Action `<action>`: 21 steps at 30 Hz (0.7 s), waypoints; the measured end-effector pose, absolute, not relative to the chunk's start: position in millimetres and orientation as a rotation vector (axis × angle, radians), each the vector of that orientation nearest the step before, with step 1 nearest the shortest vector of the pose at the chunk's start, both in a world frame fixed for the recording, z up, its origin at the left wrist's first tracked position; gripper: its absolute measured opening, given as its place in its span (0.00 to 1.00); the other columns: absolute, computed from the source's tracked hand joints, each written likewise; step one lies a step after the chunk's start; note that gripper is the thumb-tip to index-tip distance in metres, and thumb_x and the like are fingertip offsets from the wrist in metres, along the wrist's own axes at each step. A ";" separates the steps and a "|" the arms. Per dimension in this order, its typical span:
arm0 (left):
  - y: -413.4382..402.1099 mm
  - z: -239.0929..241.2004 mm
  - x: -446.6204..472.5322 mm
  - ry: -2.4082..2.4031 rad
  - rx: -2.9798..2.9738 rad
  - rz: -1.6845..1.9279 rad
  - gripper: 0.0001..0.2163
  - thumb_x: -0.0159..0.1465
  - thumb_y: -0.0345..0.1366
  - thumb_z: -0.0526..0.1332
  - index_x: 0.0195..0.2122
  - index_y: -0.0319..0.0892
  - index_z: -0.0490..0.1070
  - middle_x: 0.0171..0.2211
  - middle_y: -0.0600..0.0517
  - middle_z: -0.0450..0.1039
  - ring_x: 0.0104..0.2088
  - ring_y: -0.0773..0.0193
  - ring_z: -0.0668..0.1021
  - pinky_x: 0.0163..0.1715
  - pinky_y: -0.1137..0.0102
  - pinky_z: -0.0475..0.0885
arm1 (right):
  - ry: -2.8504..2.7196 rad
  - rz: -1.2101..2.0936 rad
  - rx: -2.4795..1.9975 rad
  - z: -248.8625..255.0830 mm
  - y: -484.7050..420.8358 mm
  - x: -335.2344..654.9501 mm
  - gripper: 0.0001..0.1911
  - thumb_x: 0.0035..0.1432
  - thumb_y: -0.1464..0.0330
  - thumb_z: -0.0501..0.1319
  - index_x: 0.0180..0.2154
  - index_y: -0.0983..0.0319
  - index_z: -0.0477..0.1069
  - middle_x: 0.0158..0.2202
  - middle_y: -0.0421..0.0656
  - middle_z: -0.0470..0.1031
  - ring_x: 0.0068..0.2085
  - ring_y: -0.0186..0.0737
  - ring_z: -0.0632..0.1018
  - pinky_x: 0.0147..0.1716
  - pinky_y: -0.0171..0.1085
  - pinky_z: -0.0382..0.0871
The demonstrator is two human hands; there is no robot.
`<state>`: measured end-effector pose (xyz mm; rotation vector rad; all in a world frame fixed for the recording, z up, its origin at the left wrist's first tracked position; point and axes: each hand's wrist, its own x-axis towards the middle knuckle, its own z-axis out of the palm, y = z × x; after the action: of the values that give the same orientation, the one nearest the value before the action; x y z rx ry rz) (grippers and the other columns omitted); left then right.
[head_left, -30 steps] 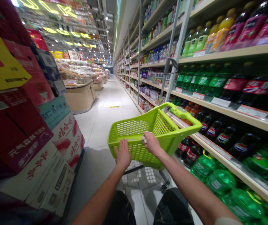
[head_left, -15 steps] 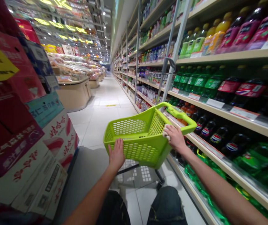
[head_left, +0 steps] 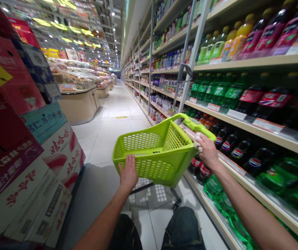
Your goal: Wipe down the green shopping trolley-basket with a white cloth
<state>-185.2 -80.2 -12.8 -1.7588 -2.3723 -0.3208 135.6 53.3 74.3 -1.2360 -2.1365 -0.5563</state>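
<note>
A lime-green plastic shopping basket (head_left: 149, 152) rides on a wheeled frame in front of me in a supermarket aisle. My left hand (head_left: 128, 173) lies against the basket's near wall with its fingers gripping the rim. My right hand (head_left: 208, 150) is closed on a small white crumpled cloth or tissue (head_left: 198, 141) and presses it against the right end of the basket, just under the green handle (head_left: 198, 125).
Shelves of soft-drink bottles (head_left: 242, 93) run along the right, close to my right arm. Stacked red and white cartons (head_left: 29, 159) crowd the left. The tiled aisle floor (head_left: 117, 114) stretches ahead past a curved counter (head_left: 78, 102). My knees show at the bottom.
My right hand has slid with the white wad from the basket's near rim rightward and up to the handle end. The left hand has stayed on the near wall.
</note>
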 end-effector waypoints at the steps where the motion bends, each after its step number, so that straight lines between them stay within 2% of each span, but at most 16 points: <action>1: -79.5 -12.3 -182.9 -2.393 -1.746 -0.326 0.31 0.52 0.27 0.48 0.60 0.36 0.47 0.62 0.46 0.43 0.62 0.56 0.48 0.57 0.47 0.44 | -2.085 -0.579 -1.280 78.3 54.6 143.5 0.25 0.41 0.78 0.51 0.45 0.66 0.67 0.54 0.52 0.62 0.56 0.48 0.61 0.51 0.48 0.57; 4: -77.7 -11.5 -176.4 -2.440 -1.710 -0.324 0.32 0.52 0.27 0.49 0.60 0.34 0.46 0.62 0.45 0.42 0.62 0.56 0.47 0.56 0.46 0.45 | -2.120 -0.572 -1.300 72.9 50.1 132.5 0.25 0.41 0.79 0.51 0.45 0.66 0.67 0.55 0.52 0.61 0.57 0.49 0.60 0.52 0.50 0.56; 9: -79.1 -12.5 -178.1 -2.393 -1.737 -0.285 0.31 0.52 0.26 0.48 0.60 0.35 0.46 0.62 0.45 0.42 0.62 0.56 0.48 0.56 0.46 0.44 | -2.389 -0.467 -1.092 44.4 36.9 75.3 0.24 0.43 0.79 0.51 0.44 0.64 0.67 0.55 0.50 0.62 0.57 0.47 0.60 0.53 0.49 0.54; 16: -78.4 -11.6 -178.2 -2.428 -1.723 -0.298 0.32 0.51 0.27 0.49 0.60 0.34 0.46 0.62 0.46 0.41 0.62 0.57 0.47 0.56 0.46 0.46 | -2.066 -0.604 -1.307 74.6 53.6 137.0 0.20 0.47 0.77 0.51 0.44 0.64 0.68 0.55 0.51 0.61 0.57 0.50 0.59 0.51 0.50 0.56; 21: -79.7 -13.3 -174.5 -2.419 -1.725 -0.288 0.33 0.51 0.27 0.48 0.60 0.33 0.45 0.62 0.47 0.41 0.62 0.56 0.47 0.56 0.46 0.47 | -2.270 -0.465 -1.206 51.0 39.7 83.4 0.21 0.45 0.80 0.51 0.43 0.66 0.69 0.54 0.54 0.63 0.57 0.50 0.61 0.52 0.50 0.56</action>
<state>-174.5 -79.7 -13.3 -1.7247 -2.4190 -0.2876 83.4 39.7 51.0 -1.2056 -2.2696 -0.4649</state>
